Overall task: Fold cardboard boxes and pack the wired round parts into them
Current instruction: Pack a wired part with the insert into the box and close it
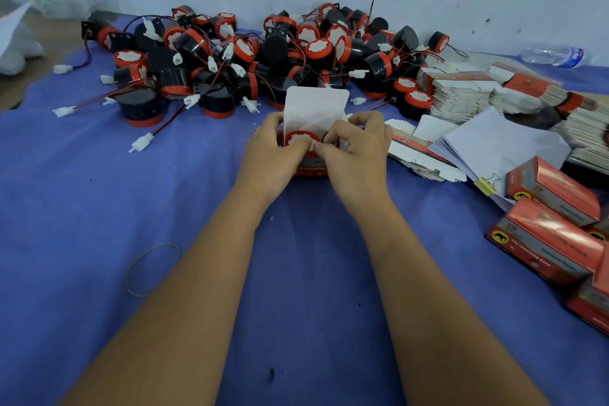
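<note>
A small red cardboard box point(311, 170) stands on the blue cloth point(99, 208) at the centre, its white lid flap point(314, 107) upright. Inside it sits a round part point(300, 138) with a red rim and white face. My left hand point(273, 155) grips the box's left side. My right hand point(357, 150) holds the right side, its fingertips pinching a small white piece over the box's opening. A big pile of black-and-red wired round parts point(263, 59) lies just behind.
Stacks of flat unfolded boxes point(468, 92) and clipped white sheets point(494, 145) lie to the right. Finished red boxes point(553, 227) sit at the right edge. A rubber band point(153, 269) lies front left, a plastic bottle point(550, 56) by the wall.
</note>
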Demonstrator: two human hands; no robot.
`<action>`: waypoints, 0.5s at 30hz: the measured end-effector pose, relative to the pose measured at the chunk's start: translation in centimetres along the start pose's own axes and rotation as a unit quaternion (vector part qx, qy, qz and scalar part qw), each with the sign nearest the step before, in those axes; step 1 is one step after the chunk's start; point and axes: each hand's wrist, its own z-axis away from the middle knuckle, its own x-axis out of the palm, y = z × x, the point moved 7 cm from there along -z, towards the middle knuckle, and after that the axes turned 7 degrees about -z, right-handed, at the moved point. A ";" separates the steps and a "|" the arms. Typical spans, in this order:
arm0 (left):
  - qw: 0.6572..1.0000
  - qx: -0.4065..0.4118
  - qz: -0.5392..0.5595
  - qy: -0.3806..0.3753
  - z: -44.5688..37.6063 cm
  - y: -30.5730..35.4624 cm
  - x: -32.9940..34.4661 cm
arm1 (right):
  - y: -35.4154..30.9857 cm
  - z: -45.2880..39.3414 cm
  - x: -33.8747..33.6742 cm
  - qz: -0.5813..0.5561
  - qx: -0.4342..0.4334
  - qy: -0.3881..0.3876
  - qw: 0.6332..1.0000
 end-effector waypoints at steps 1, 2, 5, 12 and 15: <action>0.999 -0.009 0.037 -0.011 0.1 0.1 0.0 | 0.1 0.0 0.0 -0.004 0.001 -0.002 1.000; 0.996 -0.021 0.083 -0.025 0.2 0.2 0.1 | 0.1 0.0 0.0 0.000 0.000 -0.005 1.000; 0.989 -0.033 0.130 -0.054 -0.1 0.3 0.2 | 0.0 -0.1 -0.1 0.021 -0.014 -0.005 1.000; 0.995 -0.018 0.092 -0.038 -0.7 0.1 -0.2 | -0.4 -0.3 -0.3 -0.023 -0.044 0.003 0.999; 0.995 -0.017 0.085 -0.042 -0.6 0.0 0.0 | -0.1 -0.3 -0.6 -0.027 -0.042 0.009 0.999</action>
